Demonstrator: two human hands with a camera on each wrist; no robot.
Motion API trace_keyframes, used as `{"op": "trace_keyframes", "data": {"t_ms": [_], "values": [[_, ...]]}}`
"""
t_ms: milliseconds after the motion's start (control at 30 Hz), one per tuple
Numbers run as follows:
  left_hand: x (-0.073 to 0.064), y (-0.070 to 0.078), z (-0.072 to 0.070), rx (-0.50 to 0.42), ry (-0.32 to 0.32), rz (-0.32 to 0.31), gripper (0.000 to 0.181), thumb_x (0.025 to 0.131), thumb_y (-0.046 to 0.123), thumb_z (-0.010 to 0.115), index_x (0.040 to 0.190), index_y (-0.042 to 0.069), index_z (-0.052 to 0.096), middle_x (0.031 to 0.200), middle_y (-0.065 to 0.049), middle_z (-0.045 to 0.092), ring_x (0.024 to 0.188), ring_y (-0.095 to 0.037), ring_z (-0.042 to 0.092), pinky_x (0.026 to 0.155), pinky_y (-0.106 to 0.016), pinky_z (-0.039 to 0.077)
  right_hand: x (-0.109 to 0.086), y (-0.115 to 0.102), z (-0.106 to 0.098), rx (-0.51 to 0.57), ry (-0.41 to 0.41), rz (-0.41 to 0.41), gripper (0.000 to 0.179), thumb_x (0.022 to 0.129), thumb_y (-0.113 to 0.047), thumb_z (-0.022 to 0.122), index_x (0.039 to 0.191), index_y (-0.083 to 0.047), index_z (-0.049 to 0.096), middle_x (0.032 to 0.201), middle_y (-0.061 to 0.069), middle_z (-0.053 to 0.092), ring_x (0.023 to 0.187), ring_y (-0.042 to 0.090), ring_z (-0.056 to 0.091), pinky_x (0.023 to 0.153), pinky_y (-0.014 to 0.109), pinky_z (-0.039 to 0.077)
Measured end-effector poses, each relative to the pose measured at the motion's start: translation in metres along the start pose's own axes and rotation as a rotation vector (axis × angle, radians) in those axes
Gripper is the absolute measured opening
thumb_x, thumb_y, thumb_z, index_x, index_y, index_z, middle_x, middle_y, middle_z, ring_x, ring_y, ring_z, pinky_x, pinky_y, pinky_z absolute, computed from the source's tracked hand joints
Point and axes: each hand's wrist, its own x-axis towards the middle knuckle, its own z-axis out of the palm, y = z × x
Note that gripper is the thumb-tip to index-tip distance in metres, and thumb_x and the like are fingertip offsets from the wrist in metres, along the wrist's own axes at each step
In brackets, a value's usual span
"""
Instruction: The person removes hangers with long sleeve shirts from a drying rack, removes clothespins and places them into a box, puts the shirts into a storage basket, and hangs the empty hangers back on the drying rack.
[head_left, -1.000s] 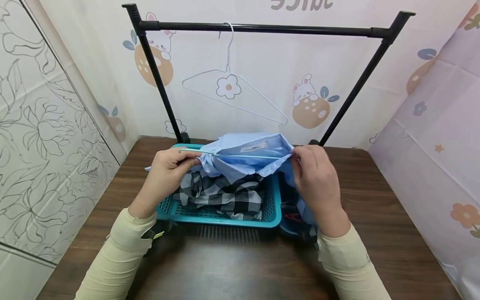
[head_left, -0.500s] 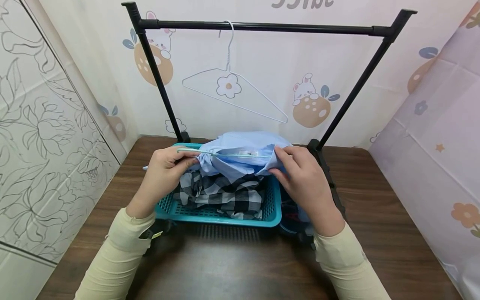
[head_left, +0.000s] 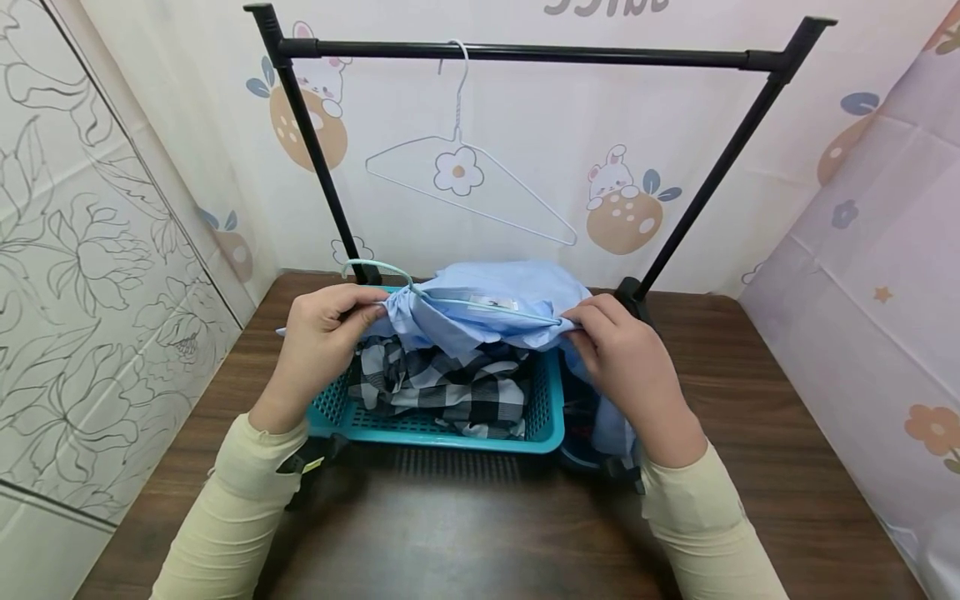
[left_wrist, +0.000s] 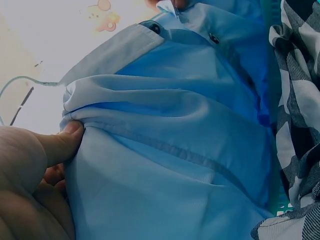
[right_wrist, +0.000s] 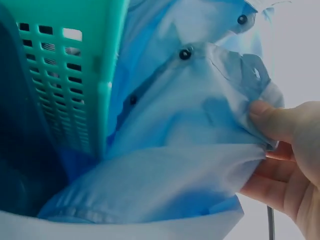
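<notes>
A light blue shirt (head_left: 517, 275) with dark buttons is bunched over the back of a teal basket (head_left: 450, 443). A pale green wire hanger (head_left: 375, 264) lies inside its collar, hook out to the left. My left hand (head_left: 322, 342) pinches the shoulder cloth at the left between thumb and fingers, seen close in the left wrist view with the thumb (left_wrist: 72, 130) on a fold. On the other side my right hand (head_left: 630, 354) pinches the cloth at the hanger's right end. In the right wrist view, its thumb (right_wrist: 267, 117) presses the fabric near the collar.
A black-and-white checked garment (head_left: 442, 392) lies in the basket. Behind stands a black rack (head_left: 600, 57) with an unused white wire hanger (head_left: 457, 108) on its bar. A dark blue container (head_left: 577, 457) sits right of the basket on the brown table (head_left: 750, 467).
My right hand went inward along the shirt's edge, then back out to the right, now gripping lower cloth. The hanger's hook has swung upward, and my left hand has shifted slightly left.
</notes>
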Motion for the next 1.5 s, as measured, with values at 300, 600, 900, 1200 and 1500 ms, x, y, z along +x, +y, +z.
{"op": "trace_keyframes", "data": {"t_ms": [300, 600, 900, 1200, 1500], "values": [[0.001, -0.004, 0.000, 0.005, 0.064, 0.017, 0.012, 0.090, -0.002, 0.075, 0.098, 0.006, 0.080, 0.095, -0.006, 0.077, 0.079, -0.004, 0.064, 0.067, -0.013, 0.048, -0.002, 0.008, -0.006, 0.071, -0.090, 0.103, 0.023, 0.086, 0.002, 0.079, 0.107, -0.004, 0.071, 0.109, 0.012, 0.073, 0.091, 0.028, 0.070, 0.085, 0.049, 0.060], [0.002, -0.007, -0.003, -0.047, 0.088, -0.011, 0.013, 0.091, -0.003, 0.074, 0.099, 0.006, 0.080, 0.096, -0.004, 0.077, 0.080, -0.002, 0.064, 0.071, -0.013, 0.050, -0.002, 0.017, -0.009, 0.163, -0.068, 0.210, 0.015, 0.090, 0.002, 0.076, 0.102, -0.007, 0.077, 0.100, 0.008, 0.075, 0.077, 0.017, 0.062, 0.076, 0.029, 0.061], [0.002, -0.006, -0.005, -0.112, 0.109, -0.061, 0.013, 0.091, -0.003, 0.073, 0.100, 0.005, 0.080, 0.095, -0.004, 0.076, 0.071, -0.008, 0.058, 0.062, -0.015, 0.046, -0.003, 0.019, -0.016, 0.357, -0.079, 0.424, 0.017, 0.095, 0.001, 0.070, 0.107, -0.009, 0.078, 0.106, 0.008, 0.075, 0.079, 0.018, 0.061, 0.073, 0.009, 0.051], [0.003, -0.005, -0.006, -0.139, 0.116, -0.090, 0.011, 0.092, -0.003, 0.072, 0.099, 0.002, 0.079, 0.093, -0.005, 0.075, 0.071, -0.010, 0.057, 0.060, -0.016, 0.046, -0.002, 0.021, -0.016, 0.412, -0.100, 0.461, 0.017, 0.095, 0.000, 0.069, 0.107, -0.008, 0.078, 0.104, 0.010, 0.076, 0.076, 0.018, 0.060, 0.070, 0.013, 0.054], [0.003, -0.008, -0.007, -0.166, 0.111, -0.167, 0.010, 0.093, 0.000, 0.073, 0.100, 0.002, 0.079, 0.093, 0.008, 0.075, 0.078, -0.007, 0.063, 0.067, -0.016, 0.051, -0.001, 0.022, -0.016, 0.397, -0.072, 0.465, 0.014, 0.095, -0.001, 0.070, 0.104, -0.007, 0.078, 0.098, 0.010, 0.076, 0.073, 0.016, 0.061, 0.067, 0.014, 0.054]]}}
